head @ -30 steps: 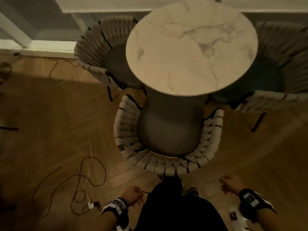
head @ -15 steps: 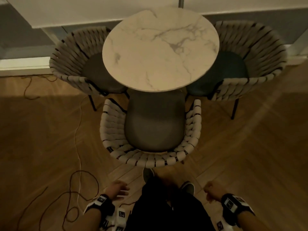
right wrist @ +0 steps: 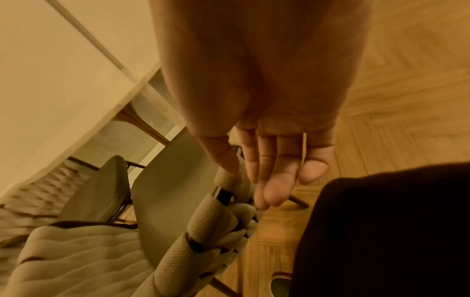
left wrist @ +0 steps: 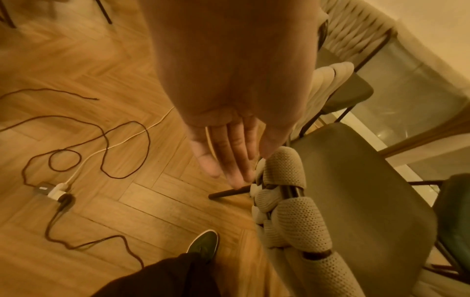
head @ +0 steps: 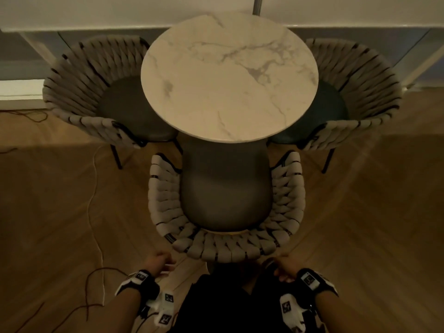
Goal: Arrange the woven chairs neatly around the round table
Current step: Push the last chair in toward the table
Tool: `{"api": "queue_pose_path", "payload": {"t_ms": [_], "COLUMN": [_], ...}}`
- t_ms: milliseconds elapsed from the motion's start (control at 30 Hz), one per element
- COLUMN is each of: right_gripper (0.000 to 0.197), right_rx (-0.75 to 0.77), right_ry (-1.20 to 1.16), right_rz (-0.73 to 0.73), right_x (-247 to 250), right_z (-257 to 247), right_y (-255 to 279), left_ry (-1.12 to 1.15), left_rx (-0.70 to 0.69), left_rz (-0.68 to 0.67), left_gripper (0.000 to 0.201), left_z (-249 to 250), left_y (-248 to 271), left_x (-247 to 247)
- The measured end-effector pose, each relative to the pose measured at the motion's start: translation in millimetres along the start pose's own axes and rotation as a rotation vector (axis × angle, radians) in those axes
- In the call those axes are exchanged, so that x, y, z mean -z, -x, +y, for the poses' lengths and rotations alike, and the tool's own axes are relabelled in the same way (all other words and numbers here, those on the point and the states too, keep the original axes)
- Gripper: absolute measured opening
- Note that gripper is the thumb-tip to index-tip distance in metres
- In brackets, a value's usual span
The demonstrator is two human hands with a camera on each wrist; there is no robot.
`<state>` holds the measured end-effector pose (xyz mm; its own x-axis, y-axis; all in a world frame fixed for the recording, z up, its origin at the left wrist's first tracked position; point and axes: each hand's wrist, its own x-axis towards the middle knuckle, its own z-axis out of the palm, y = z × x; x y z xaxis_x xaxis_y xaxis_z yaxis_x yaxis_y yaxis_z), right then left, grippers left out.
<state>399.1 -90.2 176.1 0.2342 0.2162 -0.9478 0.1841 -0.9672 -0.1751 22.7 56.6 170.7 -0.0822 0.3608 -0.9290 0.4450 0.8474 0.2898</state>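
The round marble table [head: 229, 78] has three woven chairs tucked around it. One chair [head: 79, 75] stands at its left, one [head: 367, 80] at its right, and the near chair [head: 228, 252] is straight ahead with its grey seat under the tabletop. My left hand [head: 157, 259] hovers just behind the left end of the near chair's back, fingers [left wrist: 229, 156] straight and holding nothing beside the woven rim [left wrist: 287, 170]. My right hand [head: 286, 263] hovers at the right end, fingers [right wrist: 269, 170] relaxed over the woven rim [right wrist: 211, 217], gripping nothing.
Loose cables [head: 96, 212] trail over the wooden floor at the left and join a plug adapter [left wrist: 50, 191]. My shoe [left wrist: 203, 244] and dark trousers [right wrist: 381, 231] are right behind the near chair. A wall runs close behind the table.
Both hands have come up and forward from my sides to the near chair's back. The head view has swung to centre the table. The chairs stand as before.
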Motion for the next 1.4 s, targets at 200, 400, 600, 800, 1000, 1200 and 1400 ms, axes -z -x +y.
{"api": "queue_pose_path", "payload": {"t_ms": [200,400,600,800,1000,1200,1400], "right_gripper": [0.031,0.033,0.006,0.015,0.008,0.016,0.030], "right_rx": [-0.067,-0.053,-0.031,-0.024,-0.013,-0.049,-0.079], "right_ry": [-0.219,-0.507,-0.594,-0.549,-0.554,-0.545,-0.580], "right_rz": [0.050,0.176,0.200,0.186,0.197,0.265,0.130], "right_x": [-38,-43,-47,-44,-41,-40,-30], "right_z": [-7,-14,-24,-16,-20,-28,-36], "right_y": [-26,-50,-39,-45,-43,-49,-49], "left_ry": [0.091,0.266,0.295,0.387,0.400,0.415,0.319], "left_rx": [0.001,0.079,0.039,0.093,0.074,-0.006,-0.029], "left_rz": [0.037,-0.034,-0.024,0.039,0.041,0.040,0.036], "left_gripper": [0.029,0.025,0.034,0.007,0.018,0.011,0.032], "left_z": [27,26,-22,22,23,27,-23], "left_y": [-18,-11,-95,2,3,-8,-123], "left_x": [-15,-35,-51,-61,-61,-59,-52]}}
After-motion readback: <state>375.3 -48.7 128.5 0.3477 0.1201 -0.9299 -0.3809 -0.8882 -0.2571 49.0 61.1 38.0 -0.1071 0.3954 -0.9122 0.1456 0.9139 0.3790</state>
